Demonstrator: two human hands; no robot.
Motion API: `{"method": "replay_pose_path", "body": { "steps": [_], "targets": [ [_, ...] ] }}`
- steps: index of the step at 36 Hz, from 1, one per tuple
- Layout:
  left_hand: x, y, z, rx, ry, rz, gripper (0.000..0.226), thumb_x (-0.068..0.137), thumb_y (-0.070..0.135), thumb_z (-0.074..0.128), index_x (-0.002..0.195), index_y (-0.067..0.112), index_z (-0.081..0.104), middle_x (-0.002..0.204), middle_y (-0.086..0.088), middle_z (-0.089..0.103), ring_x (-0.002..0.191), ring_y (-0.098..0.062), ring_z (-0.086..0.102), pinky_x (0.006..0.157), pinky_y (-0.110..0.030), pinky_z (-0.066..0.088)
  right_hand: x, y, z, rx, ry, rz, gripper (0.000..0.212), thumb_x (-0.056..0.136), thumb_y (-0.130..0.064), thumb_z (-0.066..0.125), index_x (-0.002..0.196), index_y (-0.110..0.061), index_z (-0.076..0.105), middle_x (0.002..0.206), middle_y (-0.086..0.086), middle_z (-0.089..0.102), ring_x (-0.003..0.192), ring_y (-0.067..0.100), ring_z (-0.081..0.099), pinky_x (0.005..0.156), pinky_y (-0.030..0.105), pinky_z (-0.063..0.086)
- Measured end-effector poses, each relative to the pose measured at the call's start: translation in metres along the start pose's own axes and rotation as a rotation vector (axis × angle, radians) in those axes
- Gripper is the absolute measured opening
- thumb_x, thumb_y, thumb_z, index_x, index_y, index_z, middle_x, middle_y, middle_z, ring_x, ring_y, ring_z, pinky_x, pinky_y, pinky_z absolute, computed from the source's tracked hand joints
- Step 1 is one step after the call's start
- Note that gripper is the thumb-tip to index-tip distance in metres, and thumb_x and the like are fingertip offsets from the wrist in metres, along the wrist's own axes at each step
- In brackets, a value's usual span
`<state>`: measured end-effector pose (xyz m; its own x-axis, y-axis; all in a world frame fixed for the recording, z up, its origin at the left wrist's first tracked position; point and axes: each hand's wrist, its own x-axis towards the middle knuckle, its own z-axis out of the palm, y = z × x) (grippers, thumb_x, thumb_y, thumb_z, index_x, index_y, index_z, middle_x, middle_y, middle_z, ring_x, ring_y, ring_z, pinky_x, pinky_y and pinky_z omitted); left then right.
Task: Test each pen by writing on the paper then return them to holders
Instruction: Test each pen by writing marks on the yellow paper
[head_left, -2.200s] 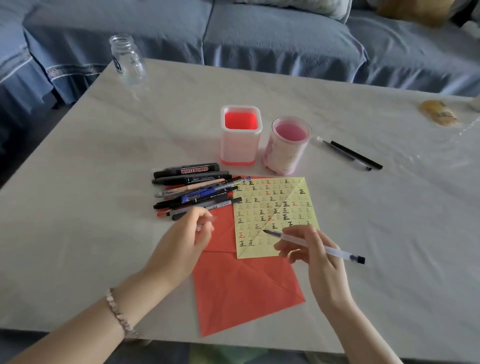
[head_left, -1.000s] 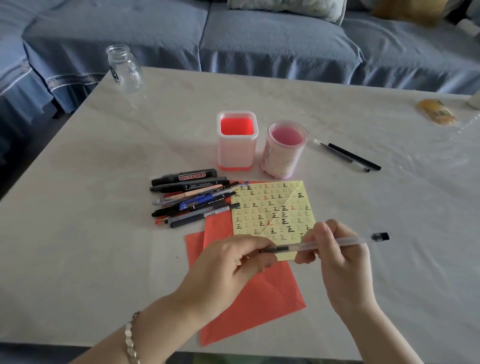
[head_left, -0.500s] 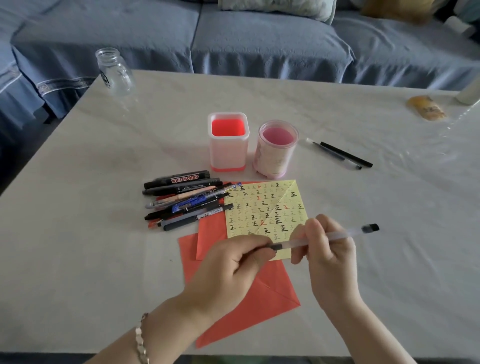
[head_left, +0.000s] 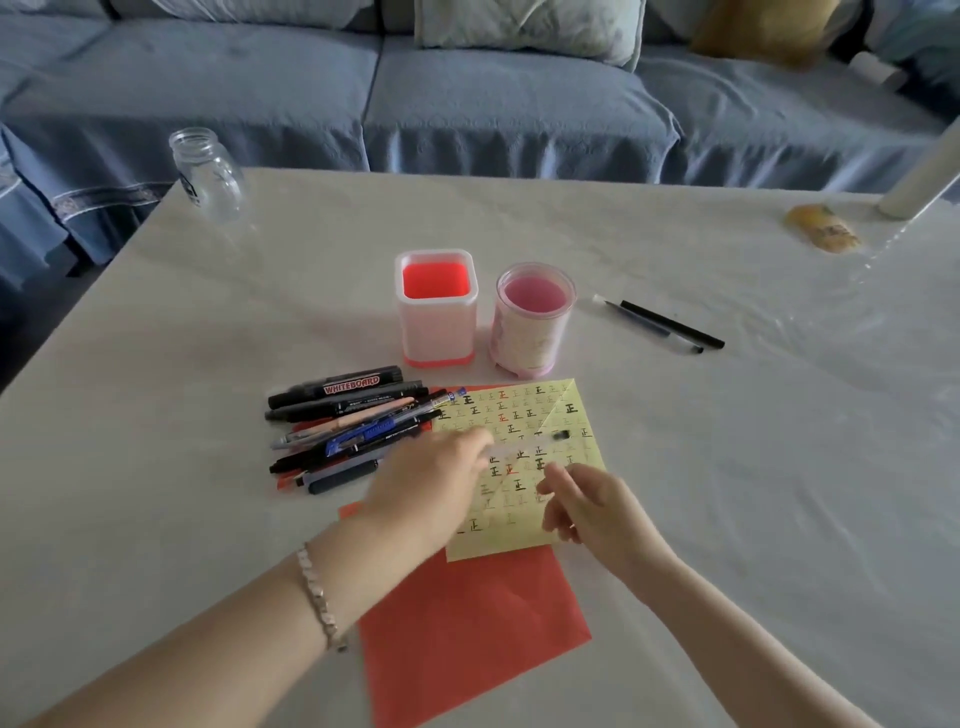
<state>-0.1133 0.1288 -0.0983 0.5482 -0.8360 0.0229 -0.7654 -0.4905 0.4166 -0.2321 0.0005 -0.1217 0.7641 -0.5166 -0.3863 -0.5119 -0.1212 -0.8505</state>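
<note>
Pale table (head_left: 156, 519) with 2 holders (head_left: 436, 312), pen pile (head_left: 343, 426), red paper (head_left: 467, 623), jar (head_left: 208, 171).

The clear pen (head_left: 524, 442), gripped by both hands half a second ago, is now held by the left hand (head_left: 431, 488) alone, apparently by one end, though motion blur obscures the grip. The right hand (head_left: 592, 506) is released from it and opened, lowered over the yellow paper (head_left: 566, 410).
</note>
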Motion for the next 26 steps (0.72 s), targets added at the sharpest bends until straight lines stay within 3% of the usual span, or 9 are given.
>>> {"method": "replay_pose_path", "body": {
  "steps": [3,5,8,11,19,26],
  "targets": [
    [0.005,-0.028,0.0,0.119,0.23,0.038,0.009,0.076,0.001,0.071,0.081,0.007,0.068,0.075,-0.003,0.062,0.067,-0.024,0.061,0.061,-0.034,0.048,0.028,0.012,-0.023,-0.203,0.198,-0.043,0.015,0.089,-0.02,0.056,0.075,-0.018,0.061,0.066,-0.007,0.059,0.061,0.011,0.051,0.056,0.019,0.038],
    [0.005,-0.046,0.0,0.19,0.323,-0.004,0.014,0.067,-0.003,0.077,0.077,0.003,0.069,0.073,-0.006,0.06,0.063,-0.028,0.059,0.061,-0.038,0.048,0.05,0.009,-0.046,-0.307,0.329,-0.085,0.01,0.087,-0.013,0.057,0.088,-0.015,0.067,0.077,-0.003,0.061,0.071,0.014,0.053,0.057,0.017,0.037],
    [0.002,-0.065,0.0,0.282,0.413,-0.031,0.021,0.063,-0.006,0.079,0.08,0.0,0.071,0.072,-0.009,0.059,0.064,-0.031,0.058,0.064,-0.041,0.047,0.084,-0.002,-0.084,-0.435,0.458,-0.139,0.023,0.086,-0.005,0.052,0.105,-0.006,0.065,0.101,0.007,0.061,0.085,0.021,0.055,0.072,0.023,0.037],
    [-0.002,-0.079,0.003,0.337,0.443,-0.068,0.021,0.062,-0.006,0.08,0.08,0.002,0.071,0.073,-0.008,0.059,0.065,-0.031,0.057,0.071,-0.041,0.041,0.116,-0.012,-0.114,-0.592,0.512,-0.139,0.033,0.086,-0.003,0.047,0.116,-0.006,0.06,0.124,0.015,0.054,0.111,0.033,0.05,0.091,0.033,0.038],
    [-0.008,-0.085,0.012,0.276,0.43,-0.131,0.026,0.07,0.001,0.075,0.096,0.005,0.069,0.086,-0.007,0.062,0.072,-0.03,0.06,0.069,-0.042,0.049,0.148,-0.005,-0.129,-0.889,0.421,0.058,0.038,0.089,-0.006,0.044,0.127,-0.006,0.047,0.129,0.018,0.047,0.121,0.035,0.04,0.1,0.039,0.029],
    [-0.006,-0.076,0.014,0.225,0.419,-0.141,0.03,0.069,0.002,0.075,0.099,0.008,0.068,0.092,-0.006,0.061,0.08,-0.028,0.06,0.075,-0.043,0.047,0.146,0.007,-0.13,-0.773,0.476,0.188,0.032,0.09,-0.014,0.044,0.12,-0.006,0.053,0.127,0.022,0.047,0.12,0.039,0.04,0.096,0.041,0.036]
  ]
}}
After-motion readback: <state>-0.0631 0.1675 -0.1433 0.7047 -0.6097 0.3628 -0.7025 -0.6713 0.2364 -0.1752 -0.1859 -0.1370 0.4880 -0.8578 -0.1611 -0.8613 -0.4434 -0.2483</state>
